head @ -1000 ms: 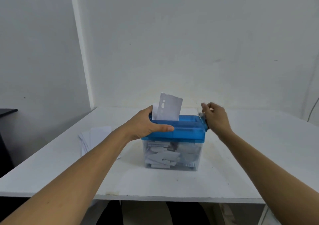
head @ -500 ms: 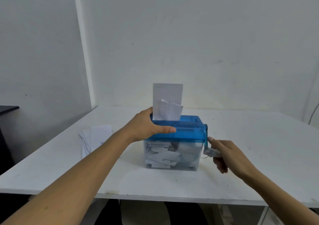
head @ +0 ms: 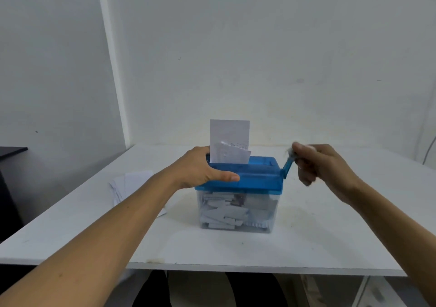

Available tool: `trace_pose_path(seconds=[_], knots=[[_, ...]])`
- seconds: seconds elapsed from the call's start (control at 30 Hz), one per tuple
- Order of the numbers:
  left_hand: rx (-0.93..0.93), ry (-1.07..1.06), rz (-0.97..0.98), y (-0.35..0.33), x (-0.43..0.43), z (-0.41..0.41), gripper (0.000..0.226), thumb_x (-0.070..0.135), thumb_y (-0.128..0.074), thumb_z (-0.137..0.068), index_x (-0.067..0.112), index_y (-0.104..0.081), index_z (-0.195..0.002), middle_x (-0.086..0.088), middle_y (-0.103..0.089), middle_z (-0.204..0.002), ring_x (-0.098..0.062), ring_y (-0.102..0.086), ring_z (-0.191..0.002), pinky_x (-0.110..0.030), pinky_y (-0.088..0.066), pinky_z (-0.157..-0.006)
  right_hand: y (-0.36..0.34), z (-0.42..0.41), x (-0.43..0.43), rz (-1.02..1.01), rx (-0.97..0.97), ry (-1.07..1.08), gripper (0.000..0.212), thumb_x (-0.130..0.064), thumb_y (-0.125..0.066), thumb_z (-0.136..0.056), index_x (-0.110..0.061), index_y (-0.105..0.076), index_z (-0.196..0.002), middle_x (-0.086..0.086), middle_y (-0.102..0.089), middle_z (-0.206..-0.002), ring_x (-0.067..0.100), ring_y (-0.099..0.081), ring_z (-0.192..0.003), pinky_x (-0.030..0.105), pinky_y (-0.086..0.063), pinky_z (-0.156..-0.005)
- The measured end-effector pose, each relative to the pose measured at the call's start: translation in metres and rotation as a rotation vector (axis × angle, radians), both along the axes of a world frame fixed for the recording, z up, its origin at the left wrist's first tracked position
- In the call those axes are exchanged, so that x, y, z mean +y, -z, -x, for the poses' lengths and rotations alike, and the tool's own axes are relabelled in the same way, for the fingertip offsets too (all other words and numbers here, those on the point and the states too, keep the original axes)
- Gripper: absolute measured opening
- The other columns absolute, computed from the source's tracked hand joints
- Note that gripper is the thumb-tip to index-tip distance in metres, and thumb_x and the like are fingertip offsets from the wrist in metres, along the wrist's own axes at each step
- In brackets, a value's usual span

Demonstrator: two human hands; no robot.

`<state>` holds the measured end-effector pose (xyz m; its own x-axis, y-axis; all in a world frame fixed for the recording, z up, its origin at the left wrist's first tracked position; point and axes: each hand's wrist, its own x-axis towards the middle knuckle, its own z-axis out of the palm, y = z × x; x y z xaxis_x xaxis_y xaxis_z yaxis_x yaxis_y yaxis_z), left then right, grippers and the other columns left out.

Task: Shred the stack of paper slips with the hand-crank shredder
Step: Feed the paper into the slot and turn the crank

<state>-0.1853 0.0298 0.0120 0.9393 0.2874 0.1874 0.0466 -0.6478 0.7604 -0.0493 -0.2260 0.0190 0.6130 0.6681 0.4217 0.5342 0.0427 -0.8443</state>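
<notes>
A hand-crank shredder with a blue lid [head: 257,177] and a clear bin [head: 238,210] full of white strips stands mid-table. White paper slips [head: 229,141] stick upright out of the slot at the lid's left end. My left hand [head: 203,168] grips the lid's left end, thumb along its front. My right hand [head: 316,163] holds the knob of the blue crank [head: 287,167] at the lid's right end; the crank points up and to the right. A stack of paper slips [head: 132,184] lies on the table to the left, partly behind my left forearm.
The white table [head: 330,236] reaches a white wall at the back. A dark surface [head: 11,151] sits at the far left beyond the table's edge. A thin cable [head: 429,148] hangs at the right wall.
My right hand swung the crank from the top down to the low front and back up to the upper right. The slips now stand taller out of the slot than one second ago.
</notes>
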Motion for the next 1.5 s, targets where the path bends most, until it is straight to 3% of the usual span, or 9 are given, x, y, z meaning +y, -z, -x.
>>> trace_pose_path(seconds=[0.2,0.4,0.5,0.63,0.87,1.03,1.17,1.3,1.5], knots=[[-0.014,0.017,0.036,0.005,-0.001,0.001,0.086,0.056,-0.081,-0.056,0.032,-0.054,-0.135,0.010,-0.063,-0.124,-0.013,-0.058,-0.112,-0.027,-0.053,-0.094,0.001,-0.034,0.040,-0.054,0.075,0.225,0.031,-0.039,-0.057,-0.100,-0.008,-0.056,-0.102,0.007,-0.066,-0.087,0.016,-0.058,-0.058,0.027,-0.052,-0.055],[-0.026,0.026,0.053,0.009,0.002,0.001,0.089,0.061,-0.082,-0.052,0.036,-0.054,-0.132,0.014,-0.063,-0.123,-0.011,-0.059,-0.113,-0.033,-0.053,-0.100,0.055,-0.045,0.068,0.117,0.016,0.417,0.035,-0.034,-0.047,-0.105,0.000,-0.055,-0.103,0.011,-0.065,-0.086,0.022,-0.060,-0.065,0.029,-0.053,-0.053],[-0.044,0.025,0.032,0.010,0.000,0.001,0.087,0.065,-0.081,-0.054,0.039,-0.052,-0.132,0.024,-0.062,-0.118,0.000,-0.058,-0.108,-0.024,-0.052,-0.093,0.084,-0.039,0.067,0.171,0.074,0.466,0.027,-0.024,-0.047,-0.105,-0.001,-0.059,-0.100,0.017,-0.067,-0.089,0.024,-0.059,-0.068,0.033,-0.051,-0.059],[-0.090,-0.002,-0.032,0.011,-0.006,0.005,0.077,0.069,-0.074,-0.062,0.044,-0.047,-0.130,0.030,-0.057,-0.110,0.007,-0.056,-0.102,-0.012,-0.044,-0.075,0.103,-0.016,0.048,0.215,0.127,0.419,0.042,-0.036,-0.041,-0.106,-0.003,-0.064,-0.093,0.010,-0.065,-0.075,0.015,-0.054,-0.059,0.030,-0.048,-0.059],[-0.073,0.000,-0.042,0.012,-0.001,0.004,0.091,0.073,-0.076,-0.059,0.038,-0.051,-0.139,0.025,-0.060,-0.119,0.005,-0.057,-0.106,-0.015,-0.045,-0.081,0.079,0.021,0.005,0.358,-0.055,0.286,0.056,-0.044,-0.031,-0.106,-0.007,-0.060,-0.076,0.003,-0.059,-0.052,0.012,-0.052,-0.044,0.019,-0.045,-0.053],[-0.015,0.010,-0.065,0.006,-0.002,0.003,0.089,0.072,-0.078,-0.055,0.037,-0.054,-0.133,0.023,-0.063,-0.118,0.000,-0.060,-0.107,-0.023,-0.050,-0.089,0.041,0.025,-0.019,0.374,-0.042,-0.044,0.052,-0.059,-0.060,-0.085,-0.007,-0.064,-0.077,0.002,-0.061,-0.056,0.013,-0.055,-0.052,0.022,-0.048,-0.058],[0.024,0.010,-0.066,0.003,-0.001,0.003,0.094,0.068,-0.081,-0.054,0.035,-0.052,-0.137,0.015,-0.063,-0.125,-0.010,-0.059,-0.113,-0.031,-0.048,-0.100,0.007,0.019,-0.029,0.442,-0.196,-0.100,0.045,-0.046,-0.070,-0.090,-0.006,-0.065,-0.071,0.006,-0.064,-0.057,0.013,-0.056,-0.053,0.019,-0.047,-0.060],[0.049,0.040,-0.044,-0.001,0.000,0.002,0.083,0.062,-0.082,-0.058,0.040,-0.049,-0.131,0.017,-0.059,-0.126,-0.010,-0.055,-0.118,-0.026,-0.043,-0.098,-0.011,0.003,-0.014,0.186,-0.080,-0.090,0.054,-0.042,-0.061,-0.090,0.007,-0.054,-0.066,0.020,-0.048,-0.055,0.018,-0.047,-0.049,0.021,-0.042,-0.054],[0.036,0.031,-0.015,0.003,0.000,0.003,0.082,0.062,-0.082,-0.055,0.033,-0.053,-0.127,0.013,-0.061,-0.121,-0.010,-0.056,-0.113,-0.031,-0.049,-0.100,0.003,-0.032,0.032,0.013,0.073,0.174,0.044,-0.047,-0.059,-0.096,-0.004,-0.064,-0.090,0.002,-0.059,-0.067,0.014,-0.053,-0.054,0.028,-0.049,-0.053]])
